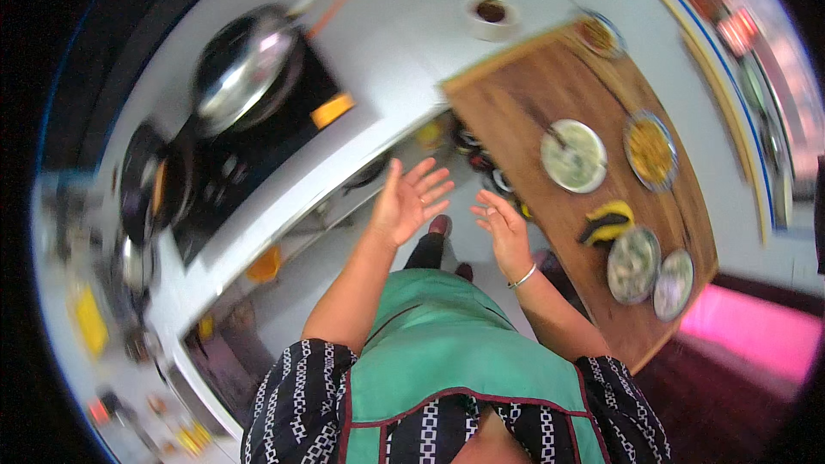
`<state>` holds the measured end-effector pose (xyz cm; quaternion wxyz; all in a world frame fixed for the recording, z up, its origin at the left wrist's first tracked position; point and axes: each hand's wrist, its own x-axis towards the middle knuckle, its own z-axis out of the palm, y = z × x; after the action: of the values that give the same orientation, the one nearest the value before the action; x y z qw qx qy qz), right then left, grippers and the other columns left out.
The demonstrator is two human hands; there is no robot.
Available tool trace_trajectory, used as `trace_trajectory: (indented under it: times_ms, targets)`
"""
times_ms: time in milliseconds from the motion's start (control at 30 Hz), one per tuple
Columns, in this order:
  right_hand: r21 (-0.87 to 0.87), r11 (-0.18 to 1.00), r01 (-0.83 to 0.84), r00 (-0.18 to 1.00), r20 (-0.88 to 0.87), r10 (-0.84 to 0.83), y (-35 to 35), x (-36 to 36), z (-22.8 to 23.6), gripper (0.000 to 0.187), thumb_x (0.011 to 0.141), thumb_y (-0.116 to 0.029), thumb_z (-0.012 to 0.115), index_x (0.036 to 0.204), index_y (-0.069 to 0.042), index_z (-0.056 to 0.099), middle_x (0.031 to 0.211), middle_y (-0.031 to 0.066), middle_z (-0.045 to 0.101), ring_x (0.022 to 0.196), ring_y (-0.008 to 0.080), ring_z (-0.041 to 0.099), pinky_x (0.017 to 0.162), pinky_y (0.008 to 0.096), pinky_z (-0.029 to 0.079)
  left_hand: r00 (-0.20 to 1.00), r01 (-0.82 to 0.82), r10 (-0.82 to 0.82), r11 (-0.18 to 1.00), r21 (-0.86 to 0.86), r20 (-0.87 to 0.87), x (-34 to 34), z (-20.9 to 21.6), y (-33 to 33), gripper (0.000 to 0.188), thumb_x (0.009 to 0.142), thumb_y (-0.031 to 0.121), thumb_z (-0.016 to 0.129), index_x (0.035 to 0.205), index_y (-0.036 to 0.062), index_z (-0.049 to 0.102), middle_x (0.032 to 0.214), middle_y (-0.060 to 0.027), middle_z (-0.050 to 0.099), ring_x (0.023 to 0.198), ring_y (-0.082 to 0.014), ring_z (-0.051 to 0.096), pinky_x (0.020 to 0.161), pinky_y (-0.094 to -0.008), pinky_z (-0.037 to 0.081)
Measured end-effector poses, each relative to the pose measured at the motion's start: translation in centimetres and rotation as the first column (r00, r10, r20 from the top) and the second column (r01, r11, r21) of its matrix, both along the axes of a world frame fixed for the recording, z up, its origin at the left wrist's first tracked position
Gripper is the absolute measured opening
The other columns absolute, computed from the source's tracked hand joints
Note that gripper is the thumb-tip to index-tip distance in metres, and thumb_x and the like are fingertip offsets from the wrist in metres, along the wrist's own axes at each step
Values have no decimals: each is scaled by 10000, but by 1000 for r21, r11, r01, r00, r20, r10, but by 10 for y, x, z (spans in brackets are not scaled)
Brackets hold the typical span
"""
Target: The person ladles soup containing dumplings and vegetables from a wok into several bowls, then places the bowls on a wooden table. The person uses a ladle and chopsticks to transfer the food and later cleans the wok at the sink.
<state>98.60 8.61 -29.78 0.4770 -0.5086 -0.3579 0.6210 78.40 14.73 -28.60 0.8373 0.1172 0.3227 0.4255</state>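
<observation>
Both my hands are raised in the air in front of my green apron, apart from each other and holding nothing. My left hand [411, 203] has its palm turned up and its fingers spread. My right hand [505, 228], with a bangle at the wrist, has its fingers stretched out, partly overlapping in view. Nearest to the right hand is the wooden table [516, 103]. On it stand a white bowl [577, 174] of pale green food with a utensil in it, a yellow and black item [608, 222] too blurred to name, and a plate of yellow food [650, 151].
At the left, a lidded wok [249, 69] sits on a black stove [232, 174], with a dark pan [142, 180] beside it. Two more dishes [634, 266] are at the table's near right. A small white bowl [492, 27] of dark contents rests on the far counter [412, 43].
</observation>
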Motion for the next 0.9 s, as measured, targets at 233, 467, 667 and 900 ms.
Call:
trace_trajectory:
  times_ms: [233,467,667,900]
  targets:
    - [225,769,-598,797,271,540,-38,-203,50,410,922,-183,461,1303,-35,423,1240,111,523,1125,193,503,938,288,388,841,-372,354,928,38,-408,-122,22,-134,571,887,489,472,1328,138,382,1238,-61,464,1124,-188,454,962,-408,359]
    - [169,740,-651,740,359,569,-91,-342,2,384,909,-225,474,1241,-32,493,1240,134,526,1151,209,494,976,309,368,730,-504,465,861,64,-500,-284,12,-224,493,845,406,548,1250,148,438,1195,-37,510,1082,-180,477,892,-383,376]
    - [41,915,-401,837,423,348,-100,-309,-12,366,861,-199,552,1196,-56,519,1150,144,566,1039,246,560,901,327,428,851,-301,254,953,-31,-459,-284,-11,-211,541,866,344,548,1322,102,389,1273,-91,477,1101,-219,488,891,-398,407]
    - [323,845,426,474,716,-513,-77,-24,-89,387,776,-170,612,1142,-64,545,1102,182,562,1030,325,530,912,377,409,896,182,-191,981,-60,-402,-115,-26,-125,490,887,265,538,1301,45,394,1252,-155,478,1118,-260,505,891,-407,428]
